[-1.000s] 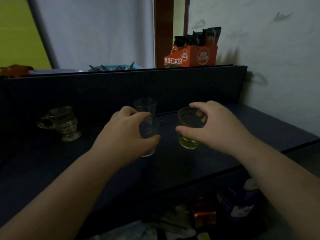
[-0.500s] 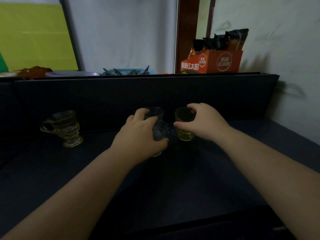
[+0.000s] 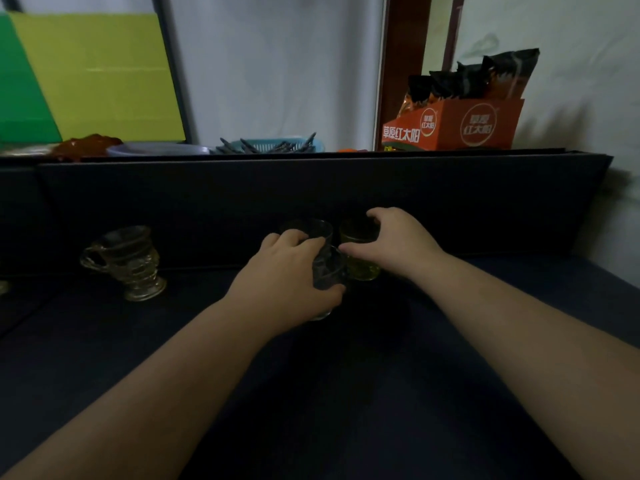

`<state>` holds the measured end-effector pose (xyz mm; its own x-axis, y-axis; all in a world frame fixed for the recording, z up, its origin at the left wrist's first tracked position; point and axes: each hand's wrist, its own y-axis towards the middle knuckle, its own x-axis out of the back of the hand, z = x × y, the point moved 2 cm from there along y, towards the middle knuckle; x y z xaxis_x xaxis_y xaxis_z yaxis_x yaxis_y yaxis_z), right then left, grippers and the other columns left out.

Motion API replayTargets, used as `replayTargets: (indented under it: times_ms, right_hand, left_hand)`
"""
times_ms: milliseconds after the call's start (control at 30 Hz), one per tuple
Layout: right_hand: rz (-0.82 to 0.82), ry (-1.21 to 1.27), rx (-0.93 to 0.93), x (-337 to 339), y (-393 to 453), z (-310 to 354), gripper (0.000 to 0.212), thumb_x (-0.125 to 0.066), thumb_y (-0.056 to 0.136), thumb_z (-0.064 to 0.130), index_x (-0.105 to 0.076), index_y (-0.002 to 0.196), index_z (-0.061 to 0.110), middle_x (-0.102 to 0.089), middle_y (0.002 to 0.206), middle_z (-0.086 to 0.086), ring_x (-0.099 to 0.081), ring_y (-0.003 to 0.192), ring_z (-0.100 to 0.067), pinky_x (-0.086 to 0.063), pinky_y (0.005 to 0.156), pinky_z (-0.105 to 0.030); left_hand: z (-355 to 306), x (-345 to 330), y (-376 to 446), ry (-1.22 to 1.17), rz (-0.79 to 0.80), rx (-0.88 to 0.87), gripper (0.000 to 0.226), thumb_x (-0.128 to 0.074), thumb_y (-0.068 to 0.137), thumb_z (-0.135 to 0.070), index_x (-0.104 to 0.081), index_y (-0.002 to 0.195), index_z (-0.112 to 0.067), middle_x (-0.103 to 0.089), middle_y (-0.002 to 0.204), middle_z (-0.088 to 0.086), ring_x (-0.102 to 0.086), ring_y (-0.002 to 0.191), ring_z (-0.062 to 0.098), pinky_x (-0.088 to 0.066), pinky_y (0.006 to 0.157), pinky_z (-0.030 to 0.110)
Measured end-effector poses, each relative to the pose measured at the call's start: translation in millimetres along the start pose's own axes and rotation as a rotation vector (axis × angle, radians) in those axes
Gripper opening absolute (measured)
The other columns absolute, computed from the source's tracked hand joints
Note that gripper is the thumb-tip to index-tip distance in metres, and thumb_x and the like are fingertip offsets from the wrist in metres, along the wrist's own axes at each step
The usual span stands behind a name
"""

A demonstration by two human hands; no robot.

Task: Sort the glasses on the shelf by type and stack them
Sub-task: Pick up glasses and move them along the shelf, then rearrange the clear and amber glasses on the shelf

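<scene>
Clear cylindrical glass tumbler [image 3: 327,271], upright, gripped by left hand [image 3: 287,275]; second clear tumbler [image 3: 311,228] at twelve o'clock; right hand [image 3: 391,244] grips yellow-green glass [image 3: 360,258].

Dark shelf surface [image 3: 346,393] with raised back panel. Handled footed glass cup [image 3: 128,261] stands far left. Clear glass [image 3: 327,271] and yellow-green glass [image 3: 360,261] stand side by side, far centre.

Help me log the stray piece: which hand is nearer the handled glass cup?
Left. The left hand, gripping a clear glass, is closer to the handled glass cup; the right hand is farther right.
</scene>
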<state>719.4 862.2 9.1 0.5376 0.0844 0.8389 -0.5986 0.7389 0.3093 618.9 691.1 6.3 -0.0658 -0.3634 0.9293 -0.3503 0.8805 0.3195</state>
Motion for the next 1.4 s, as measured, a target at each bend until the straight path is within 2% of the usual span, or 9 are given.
replayTargets:
  times_ms: [167, 267, 467, 567, 700, 833, 1033, 1233, 1400]
  right_hand:
    - [0.030, -0.002, 0.071, 6.8, -7.7, -3.3, 0.100, -0.080, 0.068, 0.061, -0.040, 0.149, 0.018, -0.046, 0.143, -0.005, -0.051, 0.126, -0.022, -0.048, 0.100, -0.039]
    - [0.026, -0.015, 0.129, 20.0, -23.4, -12.6, 0.095, -0.081, 0.071, 0.056, -0.040, 0.148, 0.019, -0.048, 0.139, -0.005, -0.052, 0.121, -0.021, -0.049, 0.098, -0.038]
    - [-0.049, 0.066, 0.238, 49.4, -69.6, -26.1, 0.061, -0.074, 0.081, 0.041, -0.053, 0.136, 0.022, -0.054, 0.124, 0.002, -0.055, 0.108, -0.013, -0.048, 0.085, -0.028]
    - [-0.041, 0.079, 0.318, 54.4, -93.8, -25.9, 0.056, -0.071, 0.084, 0.040, -0.053, 0.135, 0.024, -0.053, 0.121, 0.006, -0.054, 0.108, -0.010, -0.046, 0.085, -0.025]
    - [0.023, 0.081, 0.408, 52.5, -120.6, -16.5, 0.055, -0.069, 0.085, 0.045, -0.053, 0.134, 0.028, -0.053, 0.123, 0.010, -0.053, 0.112, -0.008, -0.048, 0.089, -0.027]
    - [0.060, 0.058, 0.485, 47.5, -140.4, 4.0, 0.052, -0.067, 0.086, 0.047, -0.053, 0.133, 0.031, -0.052, 0.124, 0.013, -0.050, 0.111, -0.004, -0.044, 0.086, -0.024]
    - [0.046, -0.023, 0.549, 37.8, -161.7, 41.1, 0.051, -0.063, 0.086, 0.053, -0.054, 0.132, 0.032, -0.053, 0.123, 0.013, -0.052, 0.108, -0.005, -0.047, 0.083, -0.025]
    - [0.103, 0.014, 0.567, -0.3, -187.5, 105.2, 0.052, -0.061, 0.087, 0.055, -0.050, 0.134, 0.038, -0.051, 0.127, 0.017, -0.049, 0.117, -0.003, -0.047, 0.091, -0.026]
    - [0.114, 0.043, 0.589, -35.9, -207.6, 182.6, 0.051, -0.061, 0.088, 0.054, -0.050, 0.134, 0.036, -0.051, 0.125, 0.018, -0.049, 0.115, -0.002, -0.044, 0.088, -0.024]
  left_hand:
    - [-11.3, -1.4, -3.3, 0.022, -0.036, 0.042, 0.082, -0.061, 0.075, -0.066, -0.034, 0.144, -0.032, -0.032, 0.148, -0.004, -0.026, 0.132, 0.020, -0.031, 0.103, 0.034]
    - [-14.3, -0.5, -11.8, 0.027, -0.065, 0.105, 0.092, -0.062, 0.071, -0.070, -0.027, 0.148, -0.034, -0.027, 0.151, -0.005, -0.024, 0.135, 0.020, -0.030, 0.105, 0.035]
    - [-19.2, 8.7, -47.0, 0.030, -0.128, 0.271, 0.110, -0.062, 0.065, -0.074, -0.015, 0.152, -0.025, -0.025, 0.154, -0.004, -0.023, 0.138, 0.021, -0.029, 0.108, 0.037]
    - [-23.4, 13.3, -70.2, 0.051, -0.155, 0.329, 0.108, -0.063, 0.070, -0.070, -0.013, 0.153, -0.022, -0.023, 0.156, -0.001, -0.022, 0.141, 0.023, -0.027, 0.110, 0.038]
    - [-28.5, 15.9, -102.7, 0.104, -0.158, 0.381, 0.101, -0.063, 0.075, -0.066, -0.016, 0.153, -0.023, -0.023, 0.156, -0.002, -0.020, 0.141, 0.021, -0.027, 0.111, 0.038]
    - [-29.1, 21.4, -136.4, 0.153, -0.164, 0.391, 0.091, -0.059, 0.080, -0.063, -0.020, 0.152, -0.025, -0.022, 0.156, -0.005, -0.017, 0.141, 0.018, -0.027, 0.110, 0.035]
    - [-7.7, 48.0, -189.1, 0.221, -0.245, 0.400, 0.084, -0.057, 0.081, -0.061, -0.025, 0.151, -0.025, -0.024, 0.153, -0.005, -0.023, 0.138, 0.020, -0.032, 0.106, 0.034]
    - [47.9, 76.2, -241.0, 0.245, -0.254, 0.437, 0.080, -0.058, 0.083, -0.058, -0.031, 0.150, -0.024, -0.026, 0.154, -0.003, -0.022, 0.139, 0.021, -0.031, 0.107, 0.036]
    - [114.5, 103.4, -297.5, 0.298, -0.241, 0.478, 0.080, -0.055, 0.082, -0.061, -0.033, 0.148, -0.023, -0.030, 0.152, -0.001, -0.022, 0.138, 0.023, -0.029, 0.109, 0.036]
